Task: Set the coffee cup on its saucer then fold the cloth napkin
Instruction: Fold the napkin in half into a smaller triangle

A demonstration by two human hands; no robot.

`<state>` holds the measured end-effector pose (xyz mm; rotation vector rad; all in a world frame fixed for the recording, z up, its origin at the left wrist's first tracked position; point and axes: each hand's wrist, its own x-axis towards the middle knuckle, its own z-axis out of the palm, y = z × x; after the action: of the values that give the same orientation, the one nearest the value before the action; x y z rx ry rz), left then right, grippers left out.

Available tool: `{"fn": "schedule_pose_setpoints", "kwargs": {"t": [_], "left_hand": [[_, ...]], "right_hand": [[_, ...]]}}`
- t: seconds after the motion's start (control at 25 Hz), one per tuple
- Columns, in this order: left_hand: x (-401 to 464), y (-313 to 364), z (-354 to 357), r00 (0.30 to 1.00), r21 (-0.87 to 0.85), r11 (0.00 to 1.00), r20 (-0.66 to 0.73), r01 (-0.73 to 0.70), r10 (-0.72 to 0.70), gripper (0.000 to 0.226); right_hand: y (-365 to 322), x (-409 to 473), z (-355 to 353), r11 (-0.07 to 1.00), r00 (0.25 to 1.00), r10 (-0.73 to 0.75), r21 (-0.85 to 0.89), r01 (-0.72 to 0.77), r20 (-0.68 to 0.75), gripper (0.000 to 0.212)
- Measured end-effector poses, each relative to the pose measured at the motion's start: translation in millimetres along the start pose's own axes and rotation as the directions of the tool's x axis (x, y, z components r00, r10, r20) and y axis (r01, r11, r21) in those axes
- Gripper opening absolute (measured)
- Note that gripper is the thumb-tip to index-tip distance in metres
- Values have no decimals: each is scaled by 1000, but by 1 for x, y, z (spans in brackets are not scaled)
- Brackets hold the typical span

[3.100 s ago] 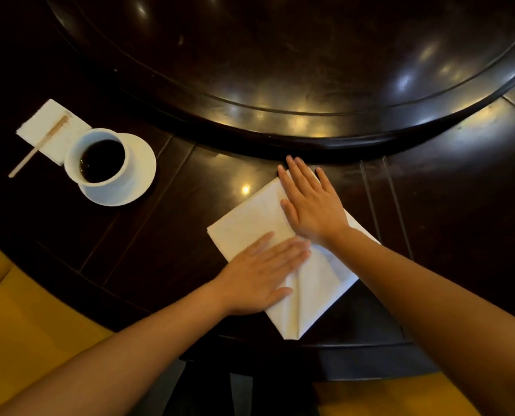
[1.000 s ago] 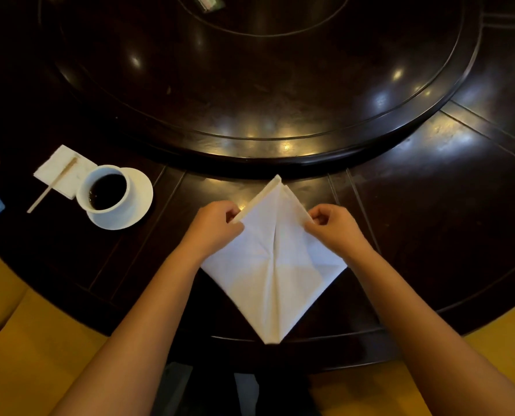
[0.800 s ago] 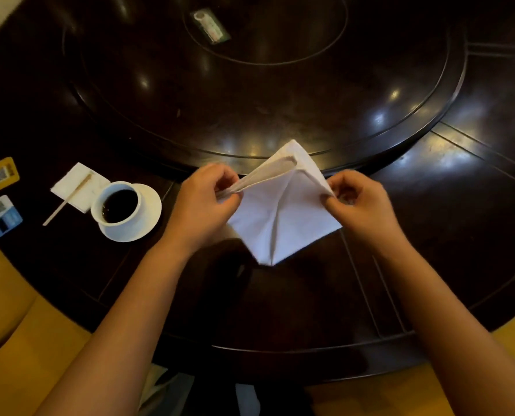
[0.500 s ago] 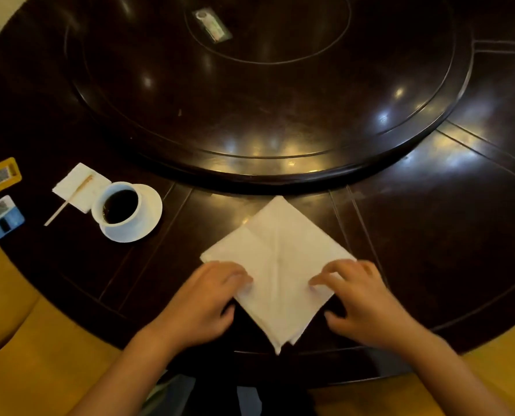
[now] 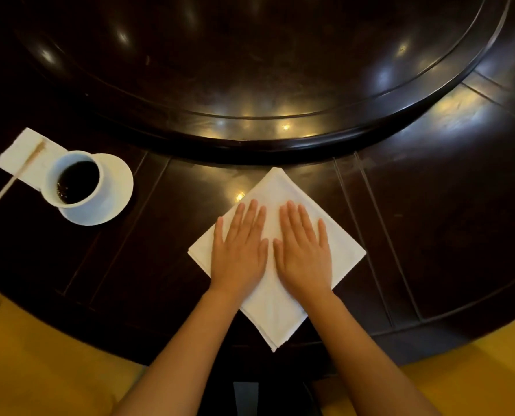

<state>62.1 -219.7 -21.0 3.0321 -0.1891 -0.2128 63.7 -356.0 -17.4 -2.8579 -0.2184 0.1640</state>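
A white cloth napkin [image 5: 275, 307] lies folded into a diamond shape on the dark wooden table, one corner pointing at me near the table's front edge. My left hand [image 5: 239, 250] and my right hand [image 5: 304, 250] rest flat on it side by side, palms down, fingers spread and pointing away from me. Neither hand grips anything. At the left stands a white coffee cup [image 5: 76, 181] full of dark coffee, upright on its white saucer [image 5: 118, 187].
A raised round turntable [image 5: 265, 136] fills the table's middle, its rim just beyond the napkin. A white paper napkin [image 5: 24, 157] with a wooden stirrer [image 5: 15, 178] lies left of the cup. Yellow seat cushions [image 5: 39, 364] border the table's near edge.
The napkin was lifted, turned over and laid back down as a diamond. My hands went from pinching its edges to lying flat on its middle.
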Motion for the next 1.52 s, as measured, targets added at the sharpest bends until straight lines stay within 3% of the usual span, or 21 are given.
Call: {"fn": "schedule_pose_setpoints", "kwargs": {"t": [0.16, 0.2, 0.24, 0.28, 0.32, 0.36, 0.4, 0.48, 0.56, 0.68, 0.8, 0.96, 1.08, 1.16, 1.32, 1.52], "left_hand": [[-5, -21, -7, 982, -31, 983, -45, 181, -183, 68], [-6, -21, -7, 980, -31, 981, -50, 191, -193, 68], [-6, -20, -6, 980, -28, 981, -47, 191, -192, 69], [-6, -19, -6, 981, -27, 982, -45, 187, -188, 70], [-5, -19, -5, 981, -26, 983, -51, 184, -185, 70], [-4, -20, -4, 982, -22, 983, -60, 181, -182, 71], [-5, -20, -3, 982, -19, 984, -62, 179, -180, 71], [-5, -21, -2, 983, -11, 985, -65, 173, -173, 73], [-5, -21, -2, 984, -7, 985, -54, 170, -170, 74], [-6, -22, -4, 982, 11, 982, -25, 187, -186, 74], [-5, -20, -6, 982, 20, 982, 3, 190, -190, 74], [-9, -22, -15, 987, -13, 987, -40, 158, -158, 76], [-44, -17, -17, 983, -48, 985, -88, -164, 160, 75], [-75, -4, -11, 951, -58, 949, -32, -309, 308, 78], [-94, 7, 2, 953, -32, 958, 98, -286, 288, 74], [-97, -7, -13, 907, -62, 919, 148, -390, 395, 84]], "right_hand": [[32, 2, -13, 952, 952, 296, -56, -301, -74, 65], [34, 8, -19, 962, 962, 261, -62, -266, -80, 65], [32, 18, -25, 991, 993, 103, -83, -108, -62, 65], [29, 32, -29, 980, 988, -157, -122, 157, 8, 64], [28, 47, -30, 891, 902, -418, -144, 431, 110, 62], [29, 65, -33, 780, 786, -580, -131, 612, 214, 62], [31, 80, -35, 710, 704, -646, -107, 696, 296, 63], [39, 97, -36, 672, 653, -661, -96, 734, 370, 68], [43, 100, -34, 707, 689, -636, -95, 701, 348, 70], [40, 100, -32, 819, 816, -516, -131, 559, 261, 70], [36, 102, -30, 884, 893, -391, -178, 431, 223, 72], [34, 87, -42, 896, 915, -376, -195, 399, 145, 72], [37, 18, -52, 865, 870, -485, -96, 493, 93, 71], [36, -41, -46, 856, 854, -498, -72, 512, 150, 71], [40, -101, -23, 915, 911, -368, -102, 390, 184, 62], [49, -109, -24, 866, 869, -493, -73, 495, 42, 42]]}}
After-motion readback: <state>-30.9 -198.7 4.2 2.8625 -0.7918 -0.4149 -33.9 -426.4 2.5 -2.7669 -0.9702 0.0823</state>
